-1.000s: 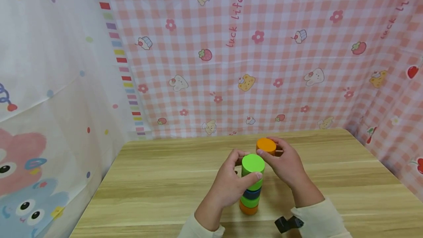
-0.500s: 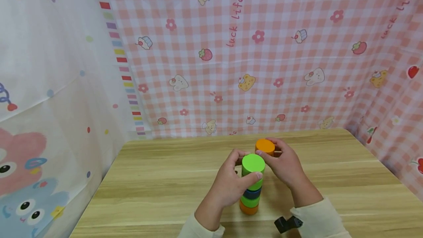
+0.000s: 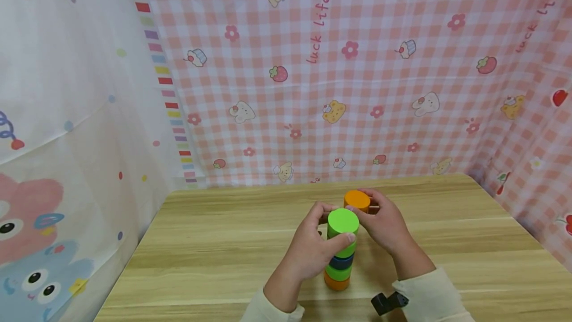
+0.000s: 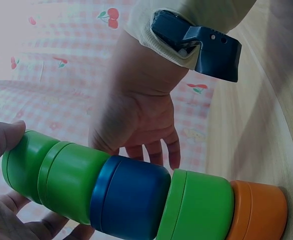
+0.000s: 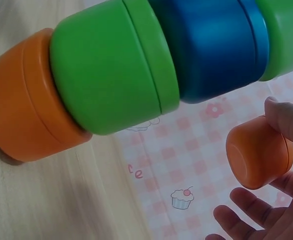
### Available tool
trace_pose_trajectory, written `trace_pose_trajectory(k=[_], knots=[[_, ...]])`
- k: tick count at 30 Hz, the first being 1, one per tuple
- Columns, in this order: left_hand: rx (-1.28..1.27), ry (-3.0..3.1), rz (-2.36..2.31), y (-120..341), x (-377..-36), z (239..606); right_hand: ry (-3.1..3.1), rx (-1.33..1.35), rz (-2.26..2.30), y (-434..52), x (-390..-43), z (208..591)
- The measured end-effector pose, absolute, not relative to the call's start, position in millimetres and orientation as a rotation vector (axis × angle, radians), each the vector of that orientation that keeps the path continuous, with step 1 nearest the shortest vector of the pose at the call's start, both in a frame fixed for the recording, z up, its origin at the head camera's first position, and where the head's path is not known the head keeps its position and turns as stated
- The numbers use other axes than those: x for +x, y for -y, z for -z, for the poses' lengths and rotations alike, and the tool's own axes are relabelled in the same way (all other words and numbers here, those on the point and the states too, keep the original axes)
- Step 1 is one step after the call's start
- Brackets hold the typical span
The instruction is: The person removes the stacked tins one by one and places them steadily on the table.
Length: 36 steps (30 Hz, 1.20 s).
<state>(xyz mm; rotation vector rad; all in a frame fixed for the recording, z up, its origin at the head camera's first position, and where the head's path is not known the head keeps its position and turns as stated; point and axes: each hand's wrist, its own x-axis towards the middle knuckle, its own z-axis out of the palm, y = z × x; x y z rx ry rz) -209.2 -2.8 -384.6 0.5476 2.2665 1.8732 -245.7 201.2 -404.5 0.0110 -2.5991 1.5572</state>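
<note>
The left hand is clasping the top of an upright stack of rounded blocks, which is standing on the counter: orange lowest, then green, blue, green and green. Just far and slightly right of it, the right hand is pinching another orange block in the air.

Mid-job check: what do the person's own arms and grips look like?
The left sleeve and right sleeve are plain and cream, reaching the wrists; the left wrist view shows a ribbed right cuff. A black, angular device with two small round marks sits at that cuff. The left grip and right grip are bare, without gloves. No cables show.
</note>
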Motion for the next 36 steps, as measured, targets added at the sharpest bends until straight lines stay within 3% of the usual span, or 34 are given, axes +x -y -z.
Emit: trace_pose_trajectory(k=[36], knots=[[0.546, -2.272, -1.870, 3, -209, 386, 2.607, 0.072, -1.605, -204, -256, 425]])
